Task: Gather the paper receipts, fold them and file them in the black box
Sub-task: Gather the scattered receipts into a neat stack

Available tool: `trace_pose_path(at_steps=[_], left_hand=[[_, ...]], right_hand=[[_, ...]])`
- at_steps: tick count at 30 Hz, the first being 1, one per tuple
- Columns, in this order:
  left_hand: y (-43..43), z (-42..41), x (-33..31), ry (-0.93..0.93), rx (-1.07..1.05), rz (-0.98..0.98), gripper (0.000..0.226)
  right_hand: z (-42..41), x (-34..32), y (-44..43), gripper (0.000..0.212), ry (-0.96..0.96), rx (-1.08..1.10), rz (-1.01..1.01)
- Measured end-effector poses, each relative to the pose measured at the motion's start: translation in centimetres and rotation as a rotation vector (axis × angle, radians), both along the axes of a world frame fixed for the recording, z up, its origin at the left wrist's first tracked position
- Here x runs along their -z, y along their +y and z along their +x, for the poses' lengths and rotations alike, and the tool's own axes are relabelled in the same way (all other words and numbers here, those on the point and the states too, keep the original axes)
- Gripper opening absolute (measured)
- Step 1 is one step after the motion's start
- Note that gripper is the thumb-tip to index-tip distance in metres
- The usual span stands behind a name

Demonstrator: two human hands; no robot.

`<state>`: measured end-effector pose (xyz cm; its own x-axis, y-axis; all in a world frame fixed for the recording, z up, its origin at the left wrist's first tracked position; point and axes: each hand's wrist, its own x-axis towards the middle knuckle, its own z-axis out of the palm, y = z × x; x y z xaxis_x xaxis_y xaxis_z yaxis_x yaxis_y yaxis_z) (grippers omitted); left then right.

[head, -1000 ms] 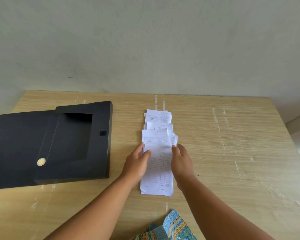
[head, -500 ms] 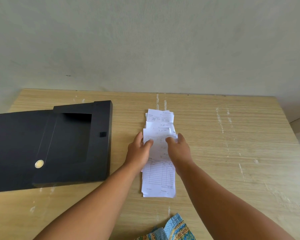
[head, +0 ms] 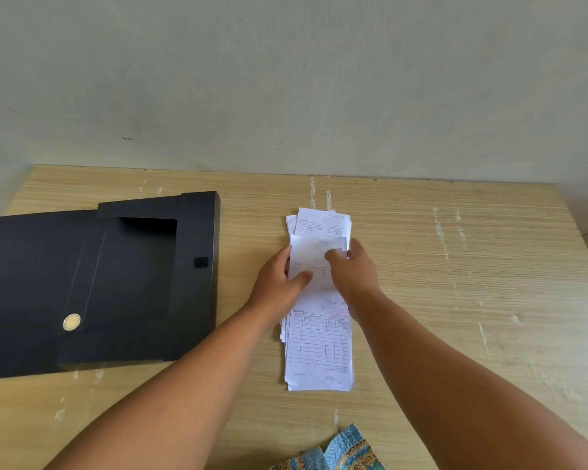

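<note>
Receipts (head: 319, 347) lie in a loose overlapping column near the middle of the table (head: 455, 300), running from close to the far edge toward the near edge, not yet squared into one stack. Both hands are on the column's far half: the left hand (head: 279, 286) rests at its left side with the thumb pressed on the paper, and the right hand (head: 353, 273) lies across its right side with fingers curled over a slip that looks partly lifted. Whether either hand truly pinches a sheet or only presses on it I cannot tell, since the paper there is blurred.

By my reading the task is at its first stage, the gathering. No slip shows a crease, so folding seems not yet begun, and nothing white shows in the black box (head: 157, 273). That box lies open and flat toward the left edge of the table, well apart from the papers, its lid (head: 24, 286) spread out past the left side of the view, with a small round metal fitting (head: 71, 322) on it. What is left, then, is to draw the slips together, fold them and file them there.

The table is pale wood-grain laminate, marked with white scuffs and streaks, and its far edge meets a plain grey-green wall (head: 286, 79). A scrap of blue patterned cloth (head: 343, 451) shows at the near edge.
</note>
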<state>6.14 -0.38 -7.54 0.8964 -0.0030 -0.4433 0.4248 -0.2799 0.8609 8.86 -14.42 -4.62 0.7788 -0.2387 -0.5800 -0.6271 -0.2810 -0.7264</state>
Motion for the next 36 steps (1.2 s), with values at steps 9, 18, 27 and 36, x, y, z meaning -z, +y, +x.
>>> trace_pose_path(at_steps=[9, 18, 27, 36], left_hand=[[1.5, -2.6, 2.3, -0.129, 0.436, 0.725, 0.103], [1.3, -3.1, 2.5, -0.129, 0.494, 0.872, 0.109], [0.8, -3.0, 1.9, -0.134, 0.494, 0.905, 0.105], [1.0, -3.0, 2.4, -0.119, 0.487, 0.895, 0.106]], right_hand=[[-2.4, 1.2, -1.7, 0.060, 0.018, -0.051, -0.057], [-3.9, 1.4, -2.2, 0.057, 0.071, 0.044, 0.164], [-4.3, 2.0, -0.1, 0.019, 0.120, -0.019, 0.105], [-4.0, 2.0, -1.2, 0.039, 0.134, 0.043, 0.065]])
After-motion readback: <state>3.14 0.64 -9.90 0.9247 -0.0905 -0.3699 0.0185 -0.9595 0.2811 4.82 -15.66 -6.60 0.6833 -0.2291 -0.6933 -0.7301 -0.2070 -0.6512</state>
